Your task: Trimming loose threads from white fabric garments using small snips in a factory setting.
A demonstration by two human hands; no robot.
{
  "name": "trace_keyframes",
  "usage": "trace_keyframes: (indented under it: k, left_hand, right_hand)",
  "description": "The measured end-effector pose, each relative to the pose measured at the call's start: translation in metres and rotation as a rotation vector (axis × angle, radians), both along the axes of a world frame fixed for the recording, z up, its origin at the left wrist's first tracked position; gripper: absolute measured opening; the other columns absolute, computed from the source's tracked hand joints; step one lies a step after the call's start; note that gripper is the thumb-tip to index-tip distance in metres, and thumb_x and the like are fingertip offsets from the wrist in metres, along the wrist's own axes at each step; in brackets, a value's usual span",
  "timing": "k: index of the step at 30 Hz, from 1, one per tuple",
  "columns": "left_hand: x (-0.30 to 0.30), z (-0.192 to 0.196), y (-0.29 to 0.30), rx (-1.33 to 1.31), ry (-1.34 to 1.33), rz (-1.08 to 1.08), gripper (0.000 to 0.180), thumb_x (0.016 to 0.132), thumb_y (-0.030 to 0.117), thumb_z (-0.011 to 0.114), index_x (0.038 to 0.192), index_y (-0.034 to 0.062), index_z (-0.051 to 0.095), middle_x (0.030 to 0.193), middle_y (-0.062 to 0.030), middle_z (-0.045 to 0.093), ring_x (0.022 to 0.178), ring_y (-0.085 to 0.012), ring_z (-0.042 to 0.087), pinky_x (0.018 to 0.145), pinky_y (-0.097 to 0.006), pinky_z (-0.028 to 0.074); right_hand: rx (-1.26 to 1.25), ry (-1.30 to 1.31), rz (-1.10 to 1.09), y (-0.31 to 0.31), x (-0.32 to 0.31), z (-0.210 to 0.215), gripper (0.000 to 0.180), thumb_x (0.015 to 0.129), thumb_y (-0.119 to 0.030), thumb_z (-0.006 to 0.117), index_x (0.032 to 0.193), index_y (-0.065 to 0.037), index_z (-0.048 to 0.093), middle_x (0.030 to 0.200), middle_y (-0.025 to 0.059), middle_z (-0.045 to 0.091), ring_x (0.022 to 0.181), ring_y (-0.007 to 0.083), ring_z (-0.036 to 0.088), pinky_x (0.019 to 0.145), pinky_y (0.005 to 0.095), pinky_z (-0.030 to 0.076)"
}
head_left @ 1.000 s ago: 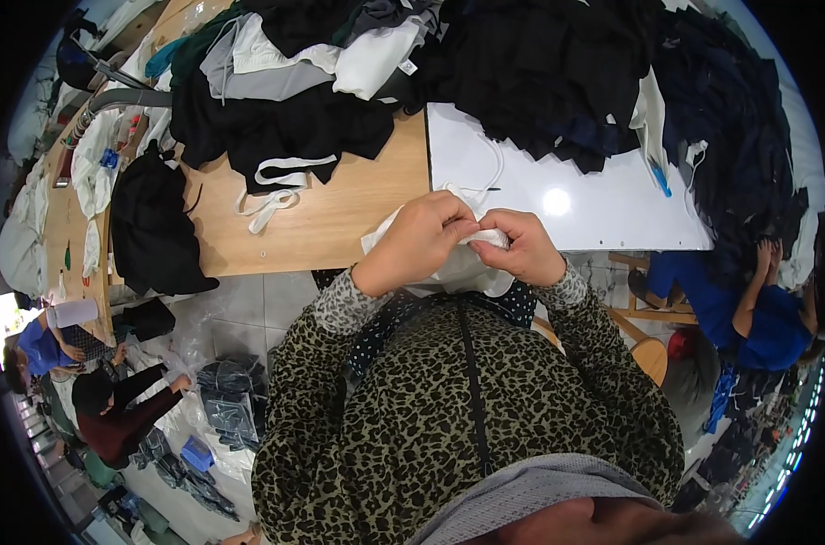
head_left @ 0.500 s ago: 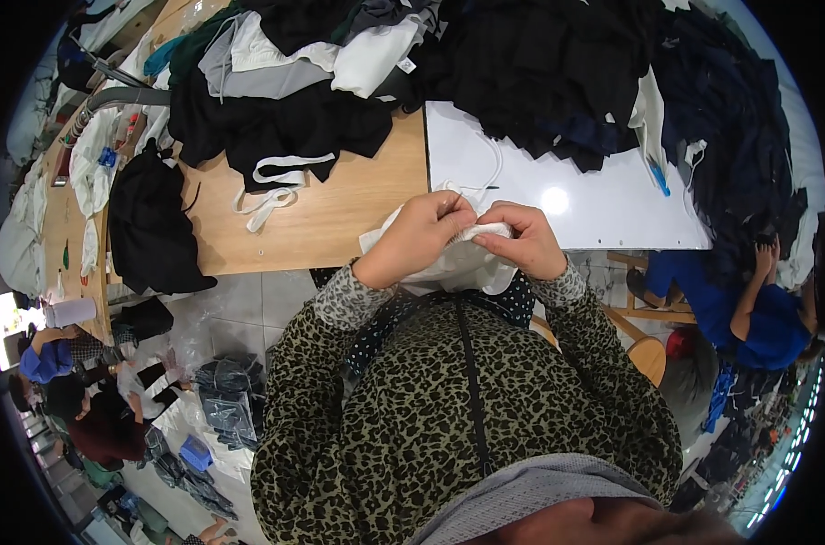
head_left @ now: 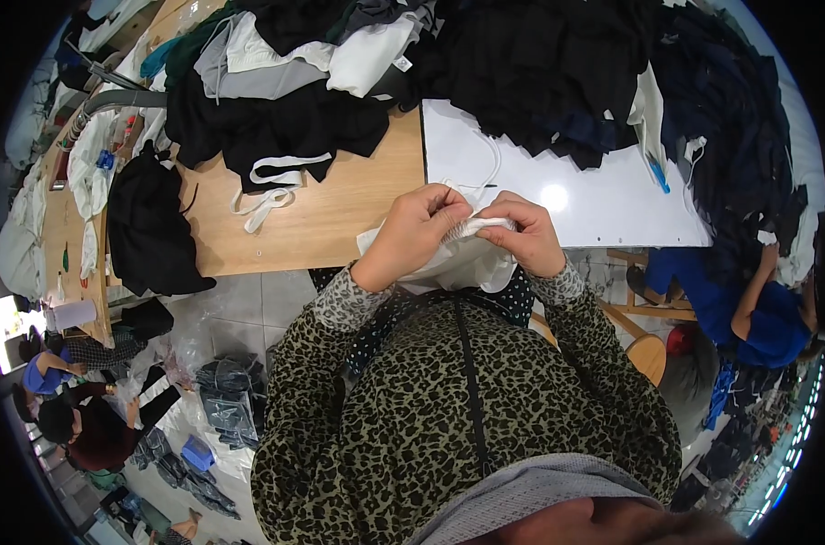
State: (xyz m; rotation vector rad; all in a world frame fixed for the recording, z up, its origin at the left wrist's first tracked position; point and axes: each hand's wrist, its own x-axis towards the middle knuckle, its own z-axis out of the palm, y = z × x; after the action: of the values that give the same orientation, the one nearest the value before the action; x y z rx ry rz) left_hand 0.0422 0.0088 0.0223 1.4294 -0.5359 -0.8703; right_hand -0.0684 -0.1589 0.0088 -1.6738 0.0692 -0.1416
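A white garment (head_left: 467, 270) hangs over the table's front edge into my lap, its gathered band held up between my hands. With thumb and forefinger, my right hand (head_left: 532, 238) pinches the right end of that band. Closed at its left end, my left hand (head_left: 410, 238) has thumb and fingertips pressed together on the white fabric. What lies inside those fingertips is hidden. A white cord (head_left: 498, 162) loops from beside my fingers up over the white board. Just beyond my hands, a small thin dark item (head_left: 490, 186) lies at the cord.
A white board (head_left: 612, 204) covers the right of the wooden table (head_left: 222, 218). Black garments (head_left: 539, 73) are heaped at the back, with a white strap (head_left: 271, 195) at left. A blue-tipped tool (head_left: 659, 177) lies right. A co-worker in blue (head_left: 771, 318) sits at far right.
My fingertips have drawn slightly apart, and more of the gathered band shows between them. People at the far left have shifted position.
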Motion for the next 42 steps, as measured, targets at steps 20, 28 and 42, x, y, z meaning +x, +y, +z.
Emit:
trace_keyframes:
  k: [20,28,42]
  left_hand:
    - [-0.045,-0.002,0.016,0.153,-0.782,0.148,0.044,0.076,0.007,0.07,0.111,0.0005,0.043,0.082,-0.0172,0.062,0.071,-0.0271,0.064,0.06,-0.031,0.05]
    - [-0.043,0.002,0.012,0.121,-0.712,0.144,0.043,0.077,0.005,0.069,0.11,0.0009,0.041,0.081,-0.0175,0.062,0.07,-0.0266,0.064,0.06,-0.03,0.049]
    - [-0.034,0.01,0.019,0.139,-0.514,0.142,0.039,0.08,0.006,0.065,0.111,0.002,0.042,0.073,-0.0098,0.061,0.062,-0.0161,0.06,0.055,-0.026,0.046]
  right_hand:
    - [-0.527,-0.235,-0.35,0.02,-0.006,0.005,0.022,0.068,-0.005,0.072,0.089,-0.007,0.068,0.068,0.0019,0.052,0.069,0.0166,0.049,0.079,0.0308,0.033]
    - [-0.585,-0.261,-0.364,0.024,-0.009,0.008,0.024,0.066,-0.003,0.071,0.09,-0.007,0.068,0.069,0.0017,0.052,0.071,0.0177,0.049,0.08,0.0305,0.032]
    - [-0.389,-0.011,-0.315,0.019,-0.007,0.012,0.016,0.073,-0.011,0.072,0.086,-0.002,0.067,0.071,0.0039,0.06,0.07,0.0156,0.052,0.064,0.027,0.04]
